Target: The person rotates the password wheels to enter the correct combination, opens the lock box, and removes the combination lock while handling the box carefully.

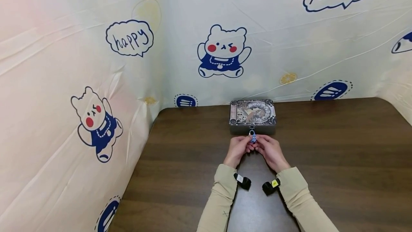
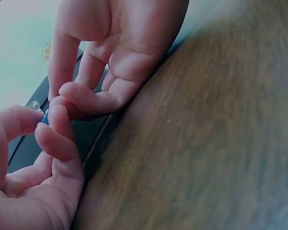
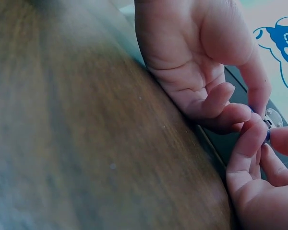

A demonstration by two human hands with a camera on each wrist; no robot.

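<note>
A dark tin box (image 1: 252, 113) with an ornate printed lid stands at the table's back edge, its metal clasp (image 3: 273, 116) facing me. At the clasp hangs a small blue padlock (image 1: 253, 138). My left hand (image 1: 237, 149) pinches its left side between thumb and bent fingers. From the other side, my right hand (image 1: 272, 151) pinches it likewise, and the fingertips of both hands meet beneath it. Both wrist views show only slivers of blue between the fingers; most of the lock is hidden there.
The brown wooden table (image 1: 186, 174) spreads out on both sides of the box. Behind and to the left hangs a pale curtain (image 1: 180, 46) with bear prints. Small black cameras (image 1: 243, 182) sit on both wrists, by the beige sleeves.
</note>
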